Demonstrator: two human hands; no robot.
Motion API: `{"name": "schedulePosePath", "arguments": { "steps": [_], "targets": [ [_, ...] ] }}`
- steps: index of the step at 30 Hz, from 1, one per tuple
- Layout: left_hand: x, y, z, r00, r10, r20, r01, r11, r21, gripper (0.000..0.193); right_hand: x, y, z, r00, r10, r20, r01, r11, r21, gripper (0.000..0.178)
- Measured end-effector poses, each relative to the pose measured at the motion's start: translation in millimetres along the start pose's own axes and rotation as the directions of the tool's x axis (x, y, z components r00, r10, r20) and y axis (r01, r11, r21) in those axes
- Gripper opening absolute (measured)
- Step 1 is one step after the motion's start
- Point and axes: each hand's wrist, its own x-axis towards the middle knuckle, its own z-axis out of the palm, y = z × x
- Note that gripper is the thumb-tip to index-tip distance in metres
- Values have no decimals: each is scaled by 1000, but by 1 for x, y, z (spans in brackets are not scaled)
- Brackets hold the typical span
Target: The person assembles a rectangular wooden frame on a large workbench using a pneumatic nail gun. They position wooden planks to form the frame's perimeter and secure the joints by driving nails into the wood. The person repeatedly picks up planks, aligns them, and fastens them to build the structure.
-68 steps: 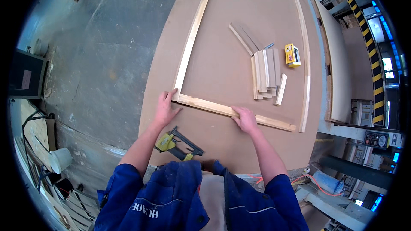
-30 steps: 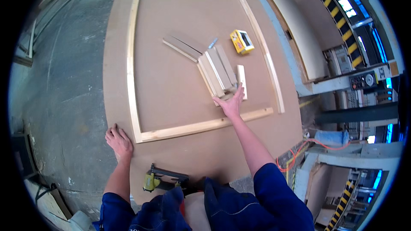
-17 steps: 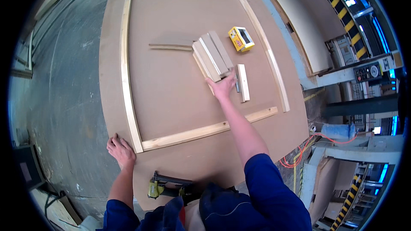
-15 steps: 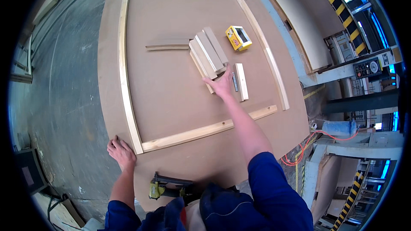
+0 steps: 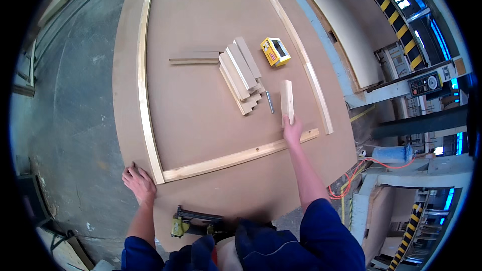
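Pale wood fills my right hand (image 5: 292, 129) now: it pinches the near end of a short block (image 5: 286, 101), lifted away from the stack (image 5: 242, 76) it was reaching a moment ago. My left hand (image 5: 138, 182) has stayed spread flat on the board (image 5: 201, 115) at the frame corner (image 5: 158, 174). The yellow box (image 5: 275, 51) sits open; contents unclear. A nailer (image 5: 193, 222) lies at the near edge, grey floor (image 5: 65, 100) to the left

2 hands (image 5: 139, 183), 1 yellow box (image 5: 275, 51)
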Motion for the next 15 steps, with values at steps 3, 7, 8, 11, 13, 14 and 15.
{"name": "schedulePosePath", "arguments": {
  "steps": [3,7,8,11,13,14,15],
  "targets": [
    [0,-1,1,1000,-6,5,6,1000,8,37,-50,-30,-12,952,96,291,-265,737,622,44],
    [1,-2,0,1000,-2,12,2,1000,-17,38,-102,-75,-7,741,57,669,-671,88,736,56],
    [1,-2,0,1000,-6,15,7,1000,-22,38,-106,-81,-2,687,26,727,-727,32,686,58],
    [1,-2,-1,999,-15,28,15,1000,-8,38,-121,-82,12,506,-238,829,-862,-106,496,64],
    [2,-2,0,1000,-14,12,14,1000,-13,38,-116,-77,26,401,-348,847,-913,-79,400,65],
    [1,-2,1,999,-25,22,25,999,-22,38,-116,-74,32,371,-255,893,-919,37,392,66],
    [1,-3,1,999,-34,27,35,999,-34,38,-114,-72,39,335,-193,922,-919,147,365,66]
  ]
}}
